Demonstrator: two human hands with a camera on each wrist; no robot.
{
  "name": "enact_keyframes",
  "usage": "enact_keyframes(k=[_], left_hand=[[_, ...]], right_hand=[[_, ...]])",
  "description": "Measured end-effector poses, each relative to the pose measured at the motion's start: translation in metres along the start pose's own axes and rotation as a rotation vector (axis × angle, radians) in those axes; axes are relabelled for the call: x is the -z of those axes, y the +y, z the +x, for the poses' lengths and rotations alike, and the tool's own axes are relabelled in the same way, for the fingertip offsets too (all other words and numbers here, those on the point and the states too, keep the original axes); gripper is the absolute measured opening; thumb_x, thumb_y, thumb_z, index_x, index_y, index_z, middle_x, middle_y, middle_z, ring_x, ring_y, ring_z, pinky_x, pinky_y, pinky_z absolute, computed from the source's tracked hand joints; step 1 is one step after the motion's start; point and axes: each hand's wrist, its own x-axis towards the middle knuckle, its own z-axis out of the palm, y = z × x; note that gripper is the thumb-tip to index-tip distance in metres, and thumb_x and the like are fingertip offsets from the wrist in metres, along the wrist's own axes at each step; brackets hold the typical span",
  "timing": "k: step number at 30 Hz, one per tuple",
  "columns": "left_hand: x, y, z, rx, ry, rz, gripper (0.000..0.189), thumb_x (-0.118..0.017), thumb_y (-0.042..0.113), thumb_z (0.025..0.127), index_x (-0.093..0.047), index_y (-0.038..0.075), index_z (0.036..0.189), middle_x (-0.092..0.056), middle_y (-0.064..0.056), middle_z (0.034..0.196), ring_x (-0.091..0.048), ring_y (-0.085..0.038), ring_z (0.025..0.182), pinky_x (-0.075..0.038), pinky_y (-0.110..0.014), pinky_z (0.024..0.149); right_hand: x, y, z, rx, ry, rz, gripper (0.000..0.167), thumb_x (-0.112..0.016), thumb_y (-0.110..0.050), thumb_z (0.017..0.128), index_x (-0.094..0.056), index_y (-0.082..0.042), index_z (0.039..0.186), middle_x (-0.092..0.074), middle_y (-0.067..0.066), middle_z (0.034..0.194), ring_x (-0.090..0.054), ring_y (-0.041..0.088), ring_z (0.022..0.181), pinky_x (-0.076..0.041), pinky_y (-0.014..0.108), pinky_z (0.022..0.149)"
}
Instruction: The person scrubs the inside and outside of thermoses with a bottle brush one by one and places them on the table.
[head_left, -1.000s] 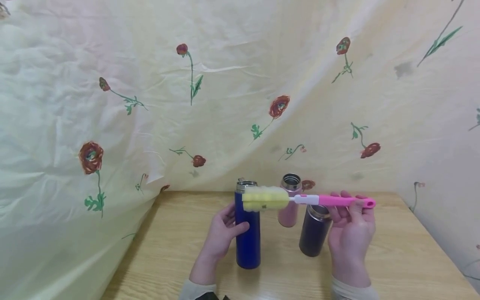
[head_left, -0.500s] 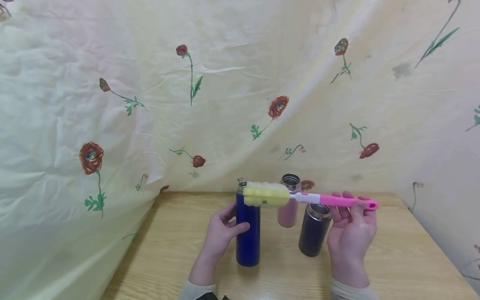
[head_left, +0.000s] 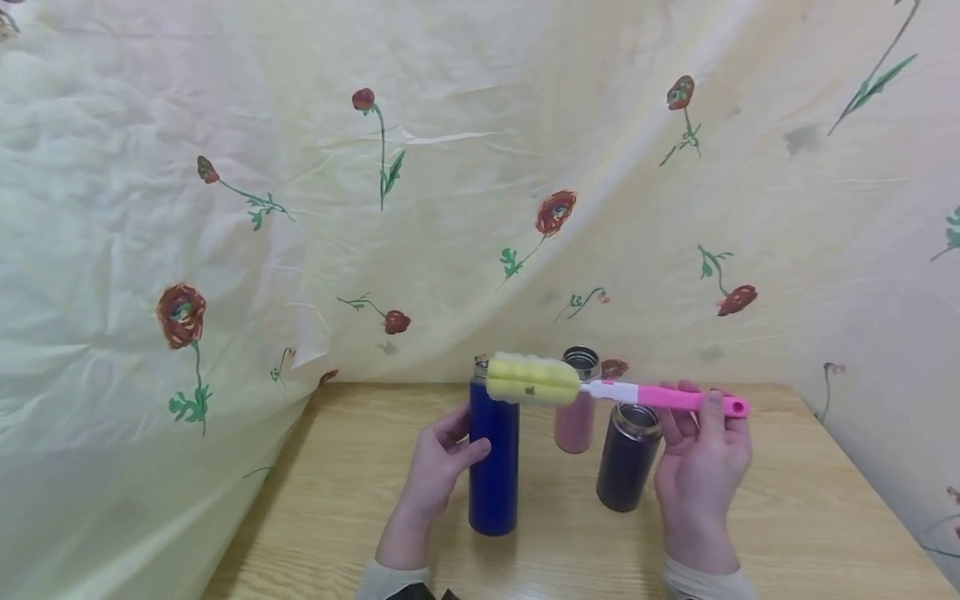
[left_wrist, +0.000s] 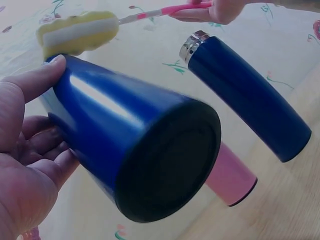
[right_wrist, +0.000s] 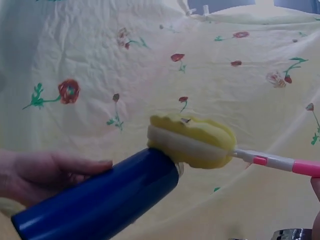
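Observation:
My left hand (head_left: 438, 465) grips a tall blue thermos bottle (head_left: 493, 467) around its body, thumb across the front. Its lidless steel neck is partly covered in the head view by the sponge head of a bottle brush (head_left: 532, 380). That brush lies nearly level, its yellow and white sponge (right_wrist: 192, 142) right at the bottle's mouth in the right wrist view. The fingers and thumb of my right hand (head_left: 705, 467) pinch the pink end of the handle. The left wrist view shows the dark base of the blue bottle (left_wrist: 135, 140) lifted toward the camera.
A pink bottle (head_left: 574, 425) stands behind the brush, its steel mouth uncovered. Nearer my right hand stands a shorter dark navy bottle (head_left: 628, 462), also lidless. Both rest on the wooden table (head_left: 337, 500). A flowered cloth (head_left: 450, 208) hangs behind and at the sides.
The sponge end of the brush has risen slightly, while its handle stays pinched in my right hand. The blue bottle has shifted only slightly; both holds are kept.

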Motion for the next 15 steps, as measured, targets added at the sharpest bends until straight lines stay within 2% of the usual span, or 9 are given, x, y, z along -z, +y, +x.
enact_keyframes(k=[5,10,15], left_hand=[[-0.002,0.002,0.0,-0.014,0.0,0.007,0.065,-0.076,0.009,0.098,-0.049,-0.005,0.156,-0.065,-0.017,0.144,-0.064,-0.023,0.128,-0.057,-0.036,0.103],[-0.002,0.002,0.0,-0.037,0.026,-0.072,0.059,-0.071,0.007,0.101,-0.049,-0.01,0.153,-0.072,-0.006,0.13,-0.068,-0.018,0.116,-0.057,-0.032,0.099],[0.003,0.002,0.002,-0.065,0.025,-0.127,0.055,-0.064,0.005,0.104,-0.048,-0.009,0.154,-0.072,-0.008,0.133,-0.07,-0.02,0.117,-0.058,-0.036,0.102]], right_hand=[[0.006,-0.003,-0.001,-0.026,-0.024,-0.087,0.018,-0.062,-0.01,0.108,-0.05,0.004,0.11,-0.072,0.019,0.094,-0.08,0.031,0.086,-0.064,0.039,0.078],[0.017,-0.005,-0.004,-0.043,-0.081,-0.179,0.019,-0.061,-0.013,0.108,-0.05,0.001,0.113,-0.071,0.017,0.095,-0.08,0.029,0.089,-0.064,0.037,0.08],[0.03,-0.005,-0.007,-0.052,-0.169,-0.237,0.017,-0.059,-0.014,0.11,-0.05,0.001,0.114,-0.072,0.016,0.097,-0.079,0.027,0.089,-0.064,0.036,0.082]])
